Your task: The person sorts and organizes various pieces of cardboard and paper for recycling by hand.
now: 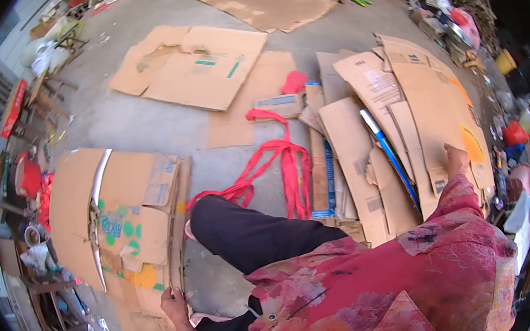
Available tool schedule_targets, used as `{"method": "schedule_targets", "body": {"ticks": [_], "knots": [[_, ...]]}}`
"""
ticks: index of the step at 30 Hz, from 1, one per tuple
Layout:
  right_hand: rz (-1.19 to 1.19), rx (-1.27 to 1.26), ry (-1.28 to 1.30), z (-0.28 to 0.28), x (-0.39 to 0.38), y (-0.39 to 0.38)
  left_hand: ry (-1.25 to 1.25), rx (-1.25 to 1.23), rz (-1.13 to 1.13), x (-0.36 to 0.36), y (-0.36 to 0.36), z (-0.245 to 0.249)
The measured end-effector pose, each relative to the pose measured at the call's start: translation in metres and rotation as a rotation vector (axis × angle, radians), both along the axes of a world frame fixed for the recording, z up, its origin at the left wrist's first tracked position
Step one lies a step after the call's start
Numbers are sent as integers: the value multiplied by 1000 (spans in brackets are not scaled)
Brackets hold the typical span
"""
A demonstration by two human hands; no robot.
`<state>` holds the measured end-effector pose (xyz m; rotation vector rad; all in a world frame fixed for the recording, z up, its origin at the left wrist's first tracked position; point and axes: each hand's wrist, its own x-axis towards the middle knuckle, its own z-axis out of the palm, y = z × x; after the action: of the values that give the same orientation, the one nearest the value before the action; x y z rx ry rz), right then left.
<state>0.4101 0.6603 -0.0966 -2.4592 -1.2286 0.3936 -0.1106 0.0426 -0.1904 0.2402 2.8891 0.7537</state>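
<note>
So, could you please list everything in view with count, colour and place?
flat cardboard stack: one, brown with green print, left
long cardboard pieces: several, brown, right
large cardboard sheets: at least three, brown, upper middle
tangled flat strips: count unclear, red, centre
long narrow strip: one, blue-and-white, right, among cardboard
assorted clutter: many, mixed colours, both edges
floor: one, grey, underneath
trousers: one pair, black, centre
floral shirt: one, pink, bottom
left hand: one, pink-sleeved, at stack's edge
right hand: one, pink-sleeved, over long pieces

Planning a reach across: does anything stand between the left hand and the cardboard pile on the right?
Yes: the dark-trousered leg lies between the left hand and the cardboard pile; beyond it, a red strap lies on the floor.
</note>
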Motion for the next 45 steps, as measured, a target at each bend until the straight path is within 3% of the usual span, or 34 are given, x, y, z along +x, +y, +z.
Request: {"method": "schedule_targets", "body": {"ticks": [2, 5, 7, 12, 27, 29, 31, 33, 35, 36, 37, 39, 41, 45], "knots": [[30, -22, -33, -15, 2, 10, -61, 12, 29, 8, 12, 21], [60, -50, -81, -21, 0, 18, -19, 91, -11, 5, -5, -11], [111, -59, -105, -28, -2, 28, 59, -103, -110, 8, 0, 2], [211, -75, -152, -36, -23, 47, -39, -96, -14, 20, 13, 33], [321, -75, -218, -26, -48, 67, -219, -158, -57, 11, 2, 9], [344, -56, -238, -29, -27, 70, -92, -166, -105, 9, -6, -8], [346, -53, -280, -40, -13, 75, -87, -135, -135, 13, 2, 11], [297, -84, -337, -52, -26, 82, -60, -125, -180, 1, -10, -14], [219, -101, -334, -52, -45, 82, -148, -97, -157, 2, -9, -10], [192, -132, -238, -21, -76, 55, -185, -77, -105, -1, -16, -11], [173, -123, -308, 8, -112, 25, -189, -84, -113, 3, -10, -3], [164, -124, -375, 14, -142, -2, -204, -107, -114, 16, 1, 15], [493, -57, -596, 1, -137, -10, -170, -138, -150, 17, -2, 12], [507, -2, -546, 3, -118, -1, -137, -133, -153, 14, -6, 6]]}}
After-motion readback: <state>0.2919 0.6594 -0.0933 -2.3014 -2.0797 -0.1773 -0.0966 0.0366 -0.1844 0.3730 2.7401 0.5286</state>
